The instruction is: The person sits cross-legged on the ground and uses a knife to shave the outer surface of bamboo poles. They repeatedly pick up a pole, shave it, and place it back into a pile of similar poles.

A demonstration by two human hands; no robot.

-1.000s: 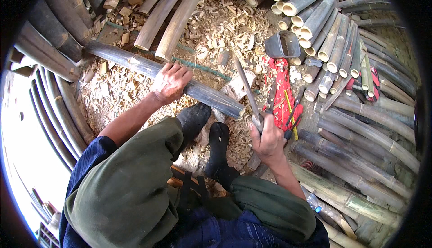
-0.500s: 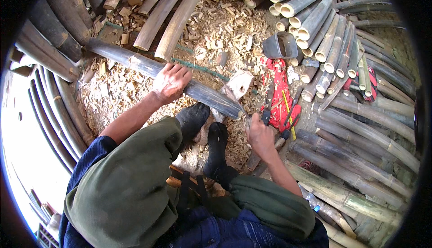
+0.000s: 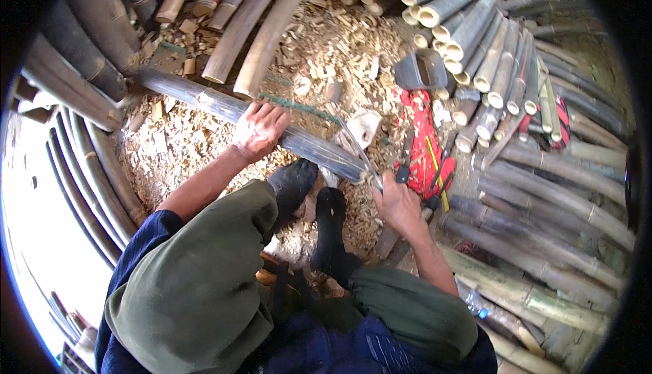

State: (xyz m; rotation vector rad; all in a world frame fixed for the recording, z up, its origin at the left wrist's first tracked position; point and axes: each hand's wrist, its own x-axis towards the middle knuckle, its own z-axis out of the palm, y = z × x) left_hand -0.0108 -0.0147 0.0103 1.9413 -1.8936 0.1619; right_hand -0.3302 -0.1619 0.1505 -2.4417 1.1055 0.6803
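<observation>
A dark bamboo pole [image 3: 204, 96] slants from the upper left toward the middle, and its cut end lies just above my black-socked feet. My left hand [image 3: 261, 129] is closed over the top of this pole, partway along it. By the pole's near end, my right hand [image 3: 399, 203] is closed round a tool with a long, thin metal blade [image 3: 353, 136]. The blade crosses the pole's end and points up and to the left; my fingers hide its handle, and its exact kind is unclear. Behind it sits a pale block [image 3: 365, 126] with a hole.
Wood chips [image 3: 339, 48] cover the ground. A red cloth bag [image 3: 420, 136] with a yellow tape and tools lies right of my right hand, below a black plastic container [image 3: 420, 70]. Stacked bamboo poles [image 3: 475, 28] fill the right side, and more bamboo [image 3: 282, 28] lies ahead.
My right hand has shifted slightly, and the thin blade now shows clearly across the pole's end. My left hand keeps its hold on the pole. The whole view has moved a little.
</observation>
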